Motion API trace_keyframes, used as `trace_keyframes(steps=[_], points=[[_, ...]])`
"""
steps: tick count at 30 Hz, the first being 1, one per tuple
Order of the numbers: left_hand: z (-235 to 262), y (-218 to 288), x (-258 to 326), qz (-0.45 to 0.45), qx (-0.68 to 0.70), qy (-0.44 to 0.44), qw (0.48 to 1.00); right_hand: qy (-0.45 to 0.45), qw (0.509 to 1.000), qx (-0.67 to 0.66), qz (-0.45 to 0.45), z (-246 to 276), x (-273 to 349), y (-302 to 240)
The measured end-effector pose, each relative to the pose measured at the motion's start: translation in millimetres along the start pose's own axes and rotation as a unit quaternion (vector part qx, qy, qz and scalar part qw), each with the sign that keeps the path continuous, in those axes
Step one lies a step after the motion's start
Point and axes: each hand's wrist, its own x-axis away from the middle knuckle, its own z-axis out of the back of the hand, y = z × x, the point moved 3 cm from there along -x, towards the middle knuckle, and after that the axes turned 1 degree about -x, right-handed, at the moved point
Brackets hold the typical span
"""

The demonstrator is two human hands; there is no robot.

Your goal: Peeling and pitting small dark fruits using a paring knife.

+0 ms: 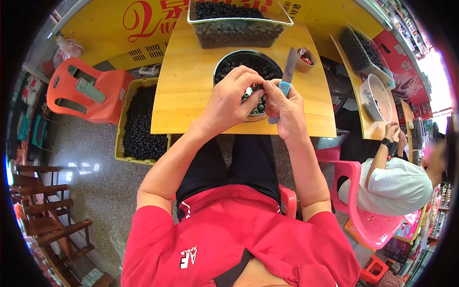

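Observation:
Both of my hands are over a round metal bowl (228, 57) of small dark ring-like pieces on the wooden table. My right hand (287, 107) is closed around a knife (289, 67) with a light blue handle; its broad blade points up and away from me. My left hand (234, 95) is curled over the bowl, thumb and fingers pinched at a small dark round piece (255, 87). The fingertips of both hands meet there, and they partly hide the piece.
A clear tub (239, 36) of dark pieces stands at the table's far edge, a brown cup (305, 62) to its right. On the floor at left sit a yellow crate (119, 136) of dark pieces and an orange chair (107, 91). Another person (394, 179) sits at right.

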Motion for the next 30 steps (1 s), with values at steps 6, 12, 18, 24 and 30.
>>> trace_keyframes(steps=[6, 12, 18, 24, 30], points=[[-13.4, -9.6, 4.6, 0.098, 0.136, 0.038, 0.985, -0.002, 0.994, -0.11, -0.02, -3.3, 0.8, 0.6], [-12.4, -15.9, 5.5, 0.104, 0.231, 0.02, 0.967, 0.004, 0.994, -0.106, -0.014, -3.0, 2.8, -5.4], [-12.0, -14.1, 5.0, 0.155, 0.34, 0.001, 0.927, -0.012, 0.999, -0.05, 0.012, -5.3, 3.2, -11.2], [-11.7, -15.5, 7.2, 0.215, 0.339, -0.024, 0.916, -0.009, 0.999, 0.041, 0.028, -5.5, 3.8, -10.6], [-9.7, -14.6, 7.2, 0.2, 0.398, -0.011, 0.895, -0.041, 0.998, -0.049, -0.017, -7.2, 2.6, -9.7]])
